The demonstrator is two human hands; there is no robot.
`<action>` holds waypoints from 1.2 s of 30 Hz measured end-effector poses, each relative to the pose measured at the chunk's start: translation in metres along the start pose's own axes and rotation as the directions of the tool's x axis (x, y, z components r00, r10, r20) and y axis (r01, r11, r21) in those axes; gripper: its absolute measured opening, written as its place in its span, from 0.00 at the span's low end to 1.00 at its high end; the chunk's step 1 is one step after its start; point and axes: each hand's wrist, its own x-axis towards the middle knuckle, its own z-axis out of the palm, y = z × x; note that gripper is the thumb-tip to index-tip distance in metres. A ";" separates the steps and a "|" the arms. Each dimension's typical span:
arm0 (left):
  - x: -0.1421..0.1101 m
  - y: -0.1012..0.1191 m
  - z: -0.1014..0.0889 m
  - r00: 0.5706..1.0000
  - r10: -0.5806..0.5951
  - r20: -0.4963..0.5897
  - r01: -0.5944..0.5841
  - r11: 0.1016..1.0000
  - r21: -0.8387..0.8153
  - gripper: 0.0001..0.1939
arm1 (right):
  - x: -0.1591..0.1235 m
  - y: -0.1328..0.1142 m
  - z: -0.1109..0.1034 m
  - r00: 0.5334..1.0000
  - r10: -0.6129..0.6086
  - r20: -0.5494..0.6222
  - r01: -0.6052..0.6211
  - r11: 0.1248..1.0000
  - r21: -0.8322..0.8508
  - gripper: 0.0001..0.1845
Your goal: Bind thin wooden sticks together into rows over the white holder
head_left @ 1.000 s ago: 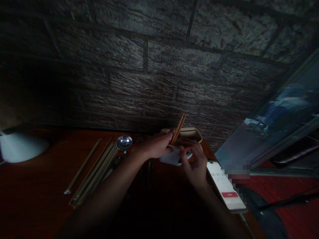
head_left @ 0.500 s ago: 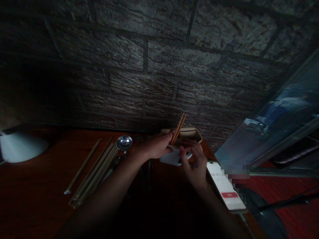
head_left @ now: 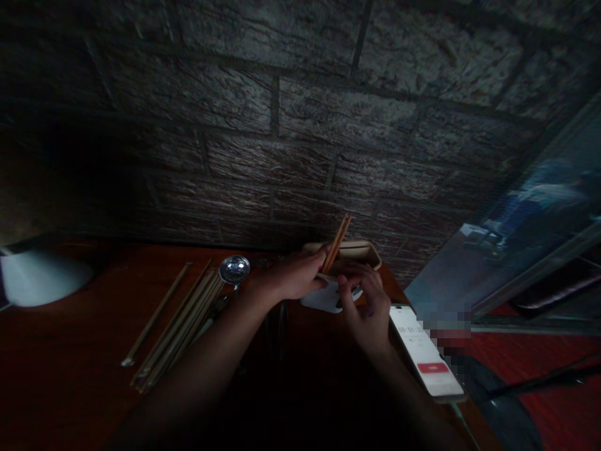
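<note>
A beige rectangular container with a pale lower front stands against the wall. A pair of wooden chopsticks leans upward out of it. My left hand is closed at the container's left front corner, fingers beside the chopsticks and thumb outside the front wall; its exact hold on the chopsticks is unclear. At the front rim, my right hand has its fingers bent, with thumb and fingertips close together. Something small and dark shows by those fingertips, too dim to name.
Left of my forearm lie several thin sticks and a shiny metal ladle. A lit phone with a cable rests by the table's right edge. A brick wall rises behind the wooden table; a pale cone-shaped object is far left.
</note>
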 end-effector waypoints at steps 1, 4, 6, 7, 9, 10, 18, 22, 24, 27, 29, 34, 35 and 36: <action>0.000 0.001 -0.001 1.000 0.000 0.004 0.000 1.000 0.001 0.33 | 0.000 0.000 0.000 1.000 0.003 -0.001 -0.003 1.000 -0.001 0.11; -0.001 0.003 -0.005 1.000 -0.004 0.000 0.004 1.000 -0.013 0.32 | -0.001 0.000 -0.001 1.000 0.002 -0.007 -0.002 1.000 -0.004 0.10; -0.001 0.003 -0.007 1.000 0.007 -0.006 -0.007 0.999 -0.043 0.32 | 0.000 0.000 -0.001 1.000 -0.002 -0.010 0.002 1.000 -0.008 0.10; -0.002 0.004 -0.008 1.000 0.015 -0.012 -0.016 0.998 -0.056 0.32 | 0.000 0.001 -0.001 1.000 -0.004 -0.010 0.003 1.000 -0.008 0.10; -0.002 0.004 -0.011 0.999 0.027 -0.037 -0.030 0.997 -0.071 0.31 | 0.000 0.001 -0.001 1.000 -0.006 -0.013 0.006 1.000 -0.008 0.10; -0.002 0.004 -0.013 0.998 0.033 -0.054 -0.037 0.997 -0.074 0.31 | 0.000 0.001 -0.001 1.000 -0.007 -0.013 0.007 1.000 -0.008 0.10; -0.004 0.017 -0.026 0.962 0.066 -0.263 -0.105 0.986 -0.133 0.17 | -0.002 0.000 0.000 1.000 0.004 0.015 -0.004 1.000 0.004 0.03; -0.001 0.021 -0.025 0.929 0.045 -0.368 -0.129 0.970 -0.206 0.17 | -0.001 0.000 0.000 1.000 -0.009 0.016 0.009 1.000 0.003 0.03; 0.001 0.020 -0.023 0.931 0.014 -0.365 -0.119 0.956 -0.267 0.17 | -0.001 0.000 0.000 1.000 -0.010 0.017 0.010 1.000 0.000 0.03; 0.004 0.016 -0.019 0.943 -0.025 -0.331 -0.099 0.931 -0.353 0.18 | -0.002 0.001 0.000 1.000 -0.007 0.021 0.007 1.000 -0.006 0.03; 0.005 0.013 -0.017 0.951 -0.034 -0.308 -0.094 0.915 -0.392 0.18 | -0.002 0.001 0.000 1.000 -0.003 0.023 0.003 1.000 -0.007 0.02; 0.007 0.011 -0.015 0.962 -0.002 -0.271 -0.120 0.895 -0.430 0.11 | -0.003 0.002 0.001 1.000 0.005 0.024 -0.005 1.000 -0.001 0.02; 0.006 0.011 -0.015 0.964 0.013 -0.264 -0.128 0.897 -0.423 0.08 | -0.002 0.002 0.001 1.000 0.004 0.021 -0.004 1.000 0.002 0.02; 0.006 0.012 -0.016 0.966 0.026 -0.256 -0.134 0.900 -0.415 0.05 | -0.002 0.002 0.001 1.000 0.004 0.020 -0.004 1.000 0.004 0.02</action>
